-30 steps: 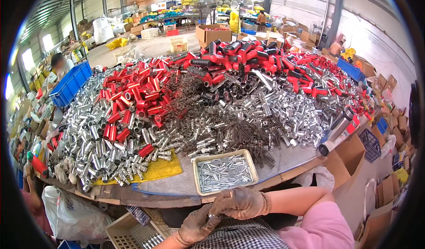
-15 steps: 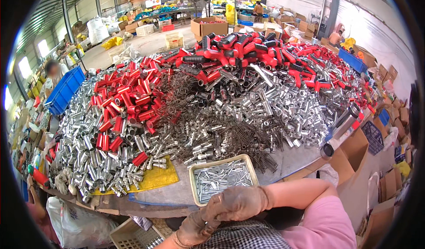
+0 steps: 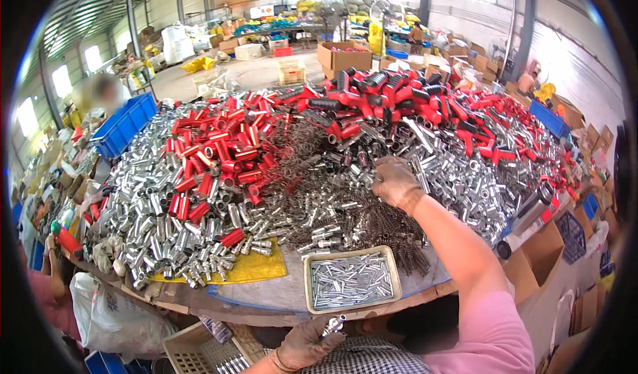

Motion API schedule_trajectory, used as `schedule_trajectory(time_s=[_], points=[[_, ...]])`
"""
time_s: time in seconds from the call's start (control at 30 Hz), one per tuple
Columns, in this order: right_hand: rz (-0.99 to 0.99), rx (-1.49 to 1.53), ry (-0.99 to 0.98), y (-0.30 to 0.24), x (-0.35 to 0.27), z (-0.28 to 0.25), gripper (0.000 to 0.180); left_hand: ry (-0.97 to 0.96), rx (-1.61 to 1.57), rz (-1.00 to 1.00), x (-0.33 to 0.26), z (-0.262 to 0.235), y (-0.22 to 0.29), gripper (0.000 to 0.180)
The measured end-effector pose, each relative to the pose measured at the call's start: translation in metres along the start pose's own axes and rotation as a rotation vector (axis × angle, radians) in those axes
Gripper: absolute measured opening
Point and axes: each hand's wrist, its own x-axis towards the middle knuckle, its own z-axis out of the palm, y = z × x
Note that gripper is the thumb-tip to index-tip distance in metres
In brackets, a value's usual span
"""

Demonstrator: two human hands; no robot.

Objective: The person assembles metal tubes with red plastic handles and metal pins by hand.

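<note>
Heaped across the counter [image 3: 266, 294], chrome tubes [image 3: 458, 181] lie at one o'clock under the curled right hand [image 3: 397, 183] — grasp unclear; pinch one cleanly — left hand [image 3: 302, 344] grips a small metal fitting [image 3: 334, 324].

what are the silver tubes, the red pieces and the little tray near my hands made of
Silver tubes: apparently bright metal, plated or polished, judging by the mirror-like glints. Red pieces: glossy red, maybe painted metal or plastic; the look leaves it open. Tray: dull beige rim, likely enamelled metal or plastic, holding small shiny metal pins.
</note>
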Motion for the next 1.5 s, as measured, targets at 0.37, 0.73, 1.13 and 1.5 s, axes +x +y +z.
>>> schedule_trajectory(time_s=[0.37,0.73,1.13,1.5], points=[[-0.456,0.258,-0.759,-0.141,-0.151,-0.087,0.025,-0.149,-0.209,-0.043,-0.005,0.017,0.017,0.047],[-1.072,0.155,-0.531,-0.167,-0.194,-0.062,0.026,-0.294,-0.323,-0.054,-0.026,0.027,-0.023,0.035],[-0.407,0.643,-0.643,-0.153,-0.194,-0.075,0.045,-0.155,0.037,-0.152,-0.025,0.027,0.002,0.035],[-0.931,0.427,-0.032,-0.155,-0.195,-0.043,0.069,-0.117,-0.172,0.091,-0.017,0.023,-0.001,0.044]])
